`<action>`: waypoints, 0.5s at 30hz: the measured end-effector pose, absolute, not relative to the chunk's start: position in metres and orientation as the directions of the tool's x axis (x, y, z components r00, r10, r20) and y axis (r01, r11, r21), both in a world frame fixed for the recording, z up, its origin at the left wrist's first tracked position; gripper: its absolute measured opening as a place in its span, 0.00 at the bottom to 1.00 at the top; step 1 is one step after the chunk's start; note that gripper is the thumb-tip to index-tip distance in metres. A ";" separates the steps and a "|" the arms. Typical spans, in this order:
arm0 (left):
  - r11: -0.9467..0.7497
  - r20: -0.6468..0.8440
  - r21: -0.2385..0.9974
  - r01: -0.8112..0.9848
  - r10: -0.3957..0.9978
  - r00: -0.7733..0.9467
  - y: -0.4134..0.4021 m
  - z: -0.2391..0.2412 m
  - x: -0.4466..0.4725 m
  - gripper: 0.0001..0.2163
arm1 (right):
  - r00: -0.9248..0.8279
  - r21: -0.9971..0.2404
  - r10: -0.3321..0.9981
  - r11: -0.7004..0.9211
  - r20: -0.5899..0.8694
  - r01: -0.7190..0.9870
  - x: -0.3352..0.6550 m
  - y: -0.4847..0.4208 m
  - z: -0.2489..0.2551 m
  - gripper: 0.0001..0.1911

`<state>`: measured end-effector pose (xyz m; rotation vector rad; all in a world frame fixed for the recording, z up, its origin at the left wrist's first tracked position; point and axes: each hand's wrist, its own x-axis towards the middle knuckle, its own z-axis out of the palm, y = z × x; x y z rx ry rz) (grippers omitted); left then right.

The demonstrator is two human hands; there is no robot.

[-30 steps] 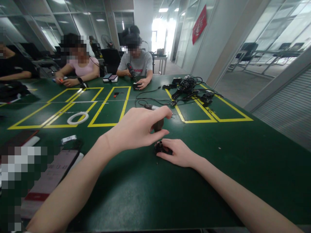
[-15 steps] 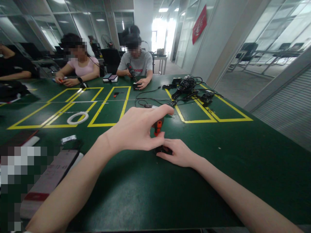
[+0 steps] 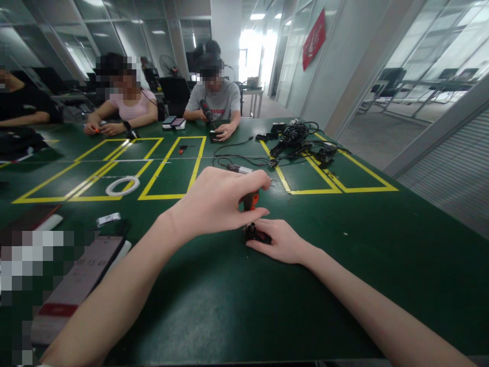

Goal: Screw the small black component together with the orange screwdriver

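My left hand (image 3: 223, 201) is curled, thumb and index finger closed round the orange and black handle (image 3: 252, 201) of what looks like a screwdriver, held upright. Just below it on the green table, my right hand (image 3: 282, 242) grips a small black part (image 3: 260, 236) and keeps it against the tabletop. A short round dark piece sticks up from the part's left end, directly under the handle. My fingers hide much of both things, and I cannot tell whether the tool touches the part.
Beyond my left hand lies a silver and black pen-like tool (image 3: 240, 168) with a cable. Tangled black cables (image 3: 294, 136) are at the back right. A white tape ring (image 3: 123, 186) sits inside yellow table markings. A phone-like device (image 3: 82, 285) lies left. Several people sit across the table.
My left fingers have shifted round the handle: the thumb reaches further right and the index finger bends more. The handle has moved slightly up and right. My right hand stays put.
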<state>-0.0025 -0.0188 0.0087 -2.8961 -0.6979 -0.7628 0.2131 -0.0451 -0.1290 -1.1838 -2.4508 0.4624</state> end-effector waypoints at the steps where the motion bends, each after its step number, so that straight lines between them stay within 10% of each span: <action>1: -0.895 0.481 0.048 0.444 0.410 0.775 -0.019 0.009 -0.002 0.12 | -0.576 -0.450 0.795 0.593 0.192 0.668 0.213 -0.045 -0.129 0.15; 15: -0.893 0.465 0.113 0.436 0.435 0.771 -0.020 0.010 -0.002 0.14 | -0.586 -0.446 0.779 0.615 0.222 0.650 0.214 -0.045 -0.130 0.15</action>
